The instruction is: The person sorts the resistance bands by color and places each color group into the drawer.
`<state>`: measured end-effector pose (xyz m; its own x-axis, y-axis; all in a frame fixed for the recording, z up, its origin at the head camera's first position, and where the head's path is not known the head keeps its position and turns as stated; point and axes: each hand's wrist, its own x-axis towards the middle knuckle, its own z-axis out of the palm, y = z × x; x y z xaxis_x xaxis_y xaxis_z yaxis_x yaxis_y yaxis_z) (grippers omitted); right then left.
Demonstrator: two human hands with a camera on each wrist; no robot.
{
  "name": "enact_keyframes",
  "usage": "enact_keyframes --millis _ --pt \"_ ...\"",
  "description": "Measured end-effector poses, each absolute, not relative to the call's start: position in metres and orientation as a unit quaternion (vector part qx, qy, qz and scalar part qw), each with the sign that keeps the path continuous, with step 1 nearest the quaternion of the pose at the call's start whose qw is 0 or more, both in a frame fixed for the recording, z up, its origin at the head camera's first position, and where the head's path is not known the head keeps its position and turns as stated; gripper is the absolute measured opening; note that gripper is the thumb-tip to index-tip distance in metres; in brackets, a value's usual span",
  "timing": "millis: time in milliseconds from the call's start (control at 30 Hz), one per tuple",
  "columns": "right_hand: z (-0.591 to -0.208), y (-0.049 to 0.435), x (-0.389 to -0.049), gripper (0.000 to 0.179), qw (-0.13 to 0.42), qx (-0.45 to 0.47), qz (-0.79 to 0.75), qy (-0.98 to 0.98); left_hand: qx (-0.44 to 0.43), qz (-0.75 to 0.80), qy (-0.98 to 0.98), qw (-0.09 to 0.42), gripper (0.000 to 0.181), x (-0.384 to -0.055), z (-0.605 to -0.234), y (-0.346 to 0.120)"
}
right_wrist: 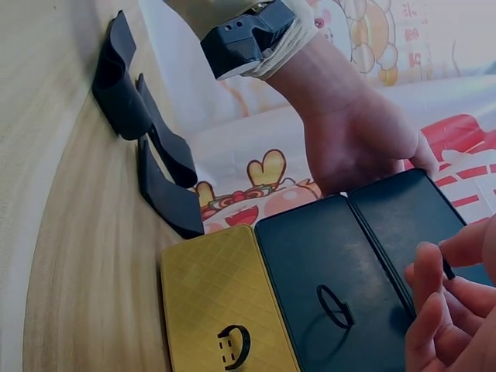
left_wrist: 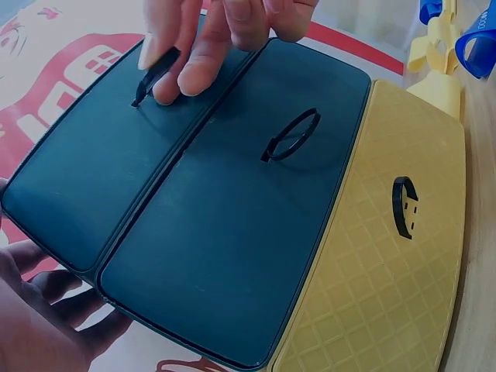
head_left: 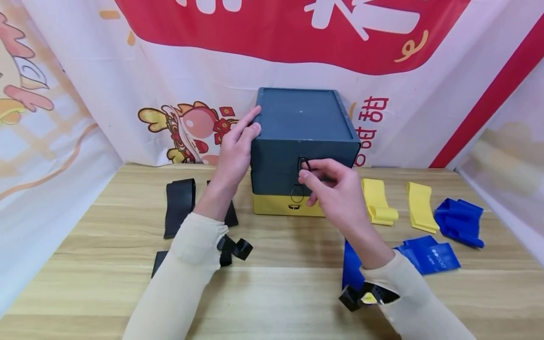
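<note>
A small drawer box point(head_left: 303, 113) stands at the back of the table, with two dark blue-grey drawers stacked over a yellow drawer point(head_left: 269, 204). My right hand point(head_left: 335, 189) pinches the black loop pull point(left_wrist: 155, 76) on the top drawer between thumb and fingers. My left hand point(head_left: 237, 151) rests against the box's left side, its fingers extended along the wall and upper edge. Below the pinched pull, a second black loop point(left_wrist: 294, 136) hangs on the middle drawer. The yellow front carries a third loop point(right_wrist: 239, 345). All the drawer fronts sit flush in the box.
Black bands point(head_left: 179, 208) lie folded on the wooden table to the left. On the right are yellow bands point(head_left: 420, 205), a crumpled blue band point(head_left: 459, 222) and a printed blue band point(head_left: 429, 255). A printed cloth point(head_left: 204, 71) hangs right behind the box.
</note>
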<state>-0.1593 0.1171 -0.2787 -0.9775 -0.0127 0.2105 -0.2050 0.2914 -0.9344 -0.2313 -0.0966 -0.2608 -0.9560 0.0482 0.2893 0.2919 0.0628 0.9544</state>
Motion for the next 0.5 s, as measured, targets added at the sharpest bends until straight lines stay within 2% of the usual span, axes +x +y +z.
enact_keyframes --millis 500 --pt "-0.2771 0.1174 -0.1599 0.027 0.088 0.043 0.585 -0.805 -0.111 -0.672 -0.727 0.086 0.049 -0.2271 -0.2565 -0.0953"
